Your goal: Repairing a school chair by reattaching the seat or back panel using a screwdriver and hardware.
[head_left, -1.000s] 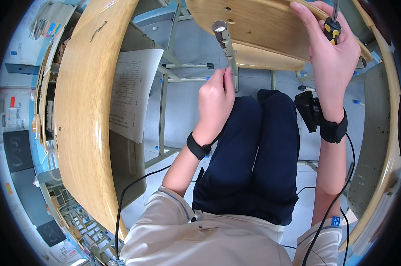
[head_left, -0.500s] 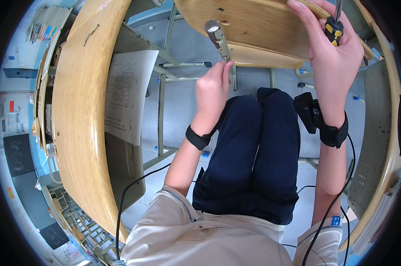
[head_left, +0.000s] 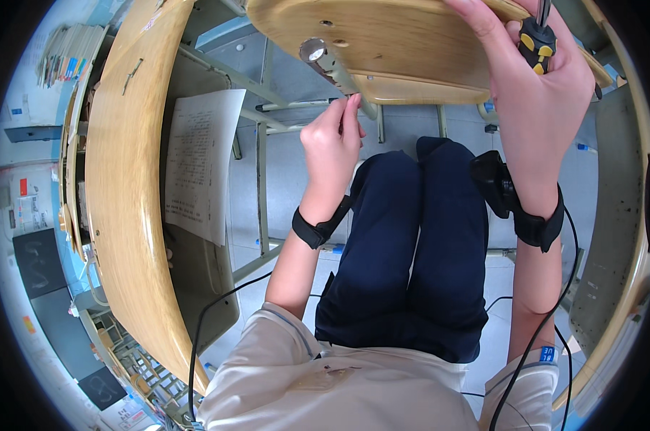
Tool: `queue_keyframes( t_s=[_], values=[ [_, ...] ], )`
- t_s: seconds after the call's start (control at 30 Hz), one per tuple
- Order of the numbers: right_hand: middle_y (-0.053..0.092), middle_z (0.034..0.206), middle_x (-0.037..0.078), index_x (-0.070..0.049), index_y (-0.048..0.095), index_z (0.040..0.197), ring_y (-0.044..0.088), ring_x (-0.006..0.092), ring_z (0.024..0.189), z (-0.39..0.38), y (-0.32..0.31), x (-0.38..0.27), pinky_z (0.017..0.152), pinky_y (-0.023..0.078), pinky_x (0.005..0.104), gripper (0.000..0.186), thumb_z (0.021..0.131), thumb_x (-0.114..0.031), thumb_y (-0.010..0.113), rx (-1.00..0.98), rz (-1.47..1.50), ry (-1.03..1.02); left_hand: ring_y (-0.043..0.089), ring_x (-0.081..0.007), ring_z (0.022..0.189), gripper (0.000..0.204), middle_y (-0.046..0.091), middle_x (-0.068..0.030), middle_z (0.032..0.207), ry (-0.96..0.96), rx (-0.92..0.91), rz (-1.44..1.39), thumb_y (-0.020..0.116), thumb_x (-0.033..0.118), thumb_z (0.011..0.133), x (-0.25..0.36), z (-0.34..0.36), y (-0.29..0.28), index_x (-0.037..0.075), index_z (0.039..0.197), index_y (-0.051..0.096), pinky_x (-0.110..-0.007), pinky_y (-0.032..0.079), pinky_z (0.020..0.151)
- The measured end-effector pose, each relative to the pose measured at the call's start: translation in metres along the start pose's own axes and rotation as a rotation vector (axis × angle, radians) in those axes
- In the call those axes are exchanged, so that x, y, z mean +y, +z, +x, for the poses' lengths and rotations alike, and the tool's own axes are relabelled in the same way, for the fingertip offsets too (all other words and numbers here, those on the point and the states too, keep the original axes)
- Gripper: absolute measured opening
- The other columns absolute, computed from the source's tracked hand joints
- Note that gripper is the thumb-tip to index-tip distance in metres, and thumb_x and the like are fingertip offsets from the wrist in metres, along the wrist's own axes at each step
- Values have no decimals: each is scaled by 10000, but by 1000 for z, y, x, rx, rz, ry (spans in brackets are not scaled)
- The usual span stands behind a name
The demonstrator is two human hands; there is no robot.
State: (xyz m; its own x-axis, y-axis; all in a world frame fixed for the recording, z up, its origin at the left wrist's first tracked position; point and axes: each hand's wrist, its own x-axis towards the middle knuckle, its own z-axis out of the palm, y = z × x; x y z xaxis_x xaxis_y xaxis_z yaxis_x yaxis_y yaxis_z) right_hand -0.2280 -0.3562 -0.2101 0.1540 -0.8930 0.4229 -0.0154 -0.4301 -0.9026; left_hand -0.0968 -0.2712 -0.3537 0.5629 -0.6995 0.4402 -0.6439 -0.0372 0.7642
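Observation:
My left hand [head_left: 330, 147] is closed in a pinch against the side of a worn metal tube [head_left: 333, 70] with an open round end. Whatever small thing sits between its fingertips is too hidden to name. My right hand [head_left: 539, 108] grips a screwdriver [head_left: 537, 46] with a black and yellow handle, its shaft pointing up. The thumb of that hand also rests on a curved wooden chair board [head_left: 411, 47], which has small screw holes near its left end. The tube lies just below the board, its open end near those holes.
At left stands a wooden desk [head_left: 127, 158] with a printed sheet [head_left: 203, 165] sticking out of its compartment. Another wooden chair panel [head_left: 425, 92] lies beyond my knees. Metal desk legs [head_left: 262, 187] stand on the tiled floor. Black cables [head_left: 220, 298] run alongside both arms.
The board and the tube have shifted to the left and tilted a little. My left hand has moved left along with the tube, still pinching. My right hand keeps the screwdriver.

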Motion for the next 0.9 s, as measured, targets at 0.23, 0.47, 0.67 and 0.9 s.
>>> queue_keyframes(
  t_s=[0.23, 0.47, 0.67, 0.9],
  values=[
    [500, 588, -44, 0, 566, 728, 414, 4, 520, -1, 6, 17, 471, 321, 160, 158, 699, -6, 721, 141, -96, -248, 455, -48, 393, 292, 525, -22, 464, -283, -73, -96, 767, 178, 709, -11, 21, -16, -4, 631, 553, -189, 364, 396],
    [509, 588, -31, 5, 566, 744, 424, 18, 519, 2, -4, -5, 469, 333, 168, 179, 692, -23, 735, -19, -38, -128, 466, -59, 459, 329, 532, -24, 523, -171, -42, -1, 784, 182, 688, -12, 23, -16, -1, 676, 512, -196, 399, 447],
    [539, 610, -1, 13, 577, 793, 473, 34, 546, -7, 17, 12, 484, 386, 190, 210, 690, -45, 750, 165, -382, -297, 490, -70, 494, 326, 545, -32, 544, -149, -58, -15, 788, 165, 680, -13, 24, -15, -7, 682, 511, -205, 434, 500],
    [601, 654, 72, 13, 587, 834, 550, 76, 570, -9, 15, 27, 529, 440, 211, 270, 656, -65, 775, 206, -341, -550, 509, -68, 510, 324, 565, -35, 561, -186, -88, -75, 793, 178, 674, -17, 27, -14, -8, 680, 528, -206, 444, 514]
  ],
)
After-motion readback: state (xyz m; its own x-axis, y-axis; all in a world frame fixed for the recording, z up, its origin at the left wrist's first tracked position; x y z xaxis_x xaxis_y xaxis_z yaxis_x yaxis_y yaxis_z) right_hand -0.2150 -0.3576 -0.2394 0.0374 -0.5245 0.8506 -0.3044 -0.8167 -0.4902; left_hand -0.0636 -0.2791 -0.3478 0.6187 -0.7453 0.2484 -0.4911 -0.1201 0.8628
